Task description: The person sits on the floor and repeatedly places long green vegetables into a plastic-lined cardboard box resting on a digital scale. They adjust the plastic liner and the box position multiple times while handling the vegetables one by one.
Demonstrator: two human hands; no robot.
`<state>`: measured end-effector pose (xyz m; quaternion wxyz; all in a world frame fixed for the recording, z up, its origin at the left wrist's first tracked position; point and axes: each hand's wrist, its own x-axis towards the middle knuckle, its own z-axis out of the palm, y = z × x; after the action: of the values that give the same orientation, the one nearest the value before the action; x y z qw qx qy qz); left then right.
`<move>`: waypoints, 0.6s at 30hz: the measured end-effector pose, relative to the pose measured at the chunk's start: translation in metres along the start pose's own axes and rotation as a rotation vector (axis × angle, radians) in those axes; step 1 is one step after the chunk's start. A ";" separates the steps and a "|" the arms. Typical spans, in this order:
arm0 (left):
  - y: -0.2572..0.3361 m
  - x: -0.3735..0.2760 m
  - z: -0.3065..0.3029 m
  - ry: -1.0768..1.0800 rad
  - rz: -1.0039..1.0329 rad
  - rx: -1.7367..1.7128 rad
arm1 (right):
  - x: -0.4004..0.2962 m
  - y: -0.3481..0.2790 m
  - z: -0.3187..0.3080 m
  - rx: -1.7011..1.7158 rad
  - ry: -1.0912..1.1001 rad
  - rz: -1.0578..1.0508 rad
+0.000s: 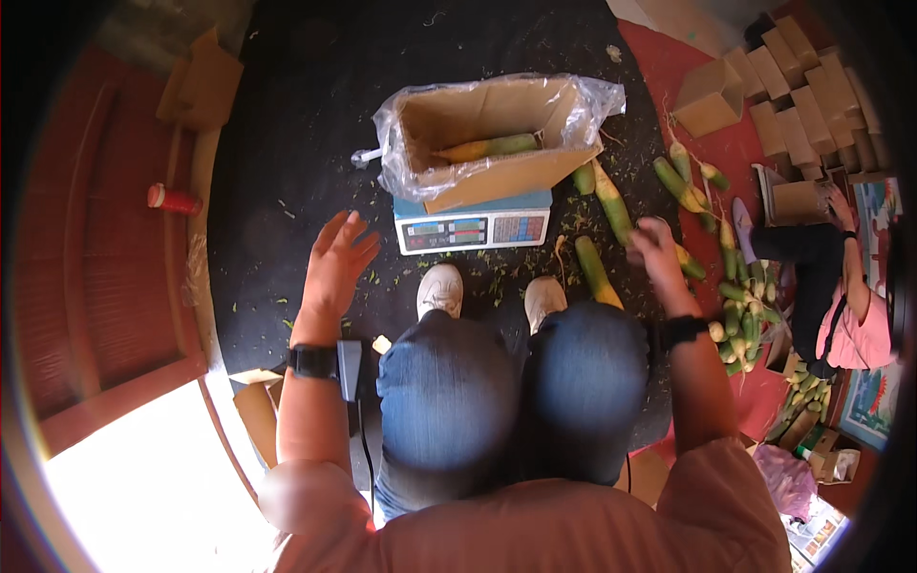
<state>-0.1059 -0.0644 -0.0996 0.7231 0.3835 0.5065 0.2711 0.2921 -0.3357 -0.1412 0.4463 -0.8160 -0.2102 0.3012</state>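
Note:
My left hand (337,261) is raised with its fingers apart and holds nothing, left of a digital scale (471,230). On the scale stands a cardboard box (512,179) lined with clear plastic film (408,179). Inside the box lies one long green radish (494,147) with a yellowish end. Over on the right, my right hand (655,254) has loosely bent fingers and nothing visible in its grasp. It overlaps the lower end of a green radish (610,200) in the picture; whether it touches is unclear. Another radish (594,268) lies by my right shoe.
More radishes (745,315) are heaped at the right on a red floor covering (666,61). A person in pink (856,322) sits there, near stacked cardboard boxes (809,107). A red bottle (174,200) is at the left. Leaf scraps litter the black ground sheet (308,165).

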 end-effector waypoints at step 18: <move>0.102 0.057 0.104 -0.276 0.284 -0.024 | 0.141 -0.177 0.032 0.678 -0.400 0.102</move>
<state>0.0109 0.0082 -0.0250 0.7447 0.4760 0.3399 0.3213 0.3598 -0.1393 -0.0462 0.6251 -0.5571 -0.1407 0.5284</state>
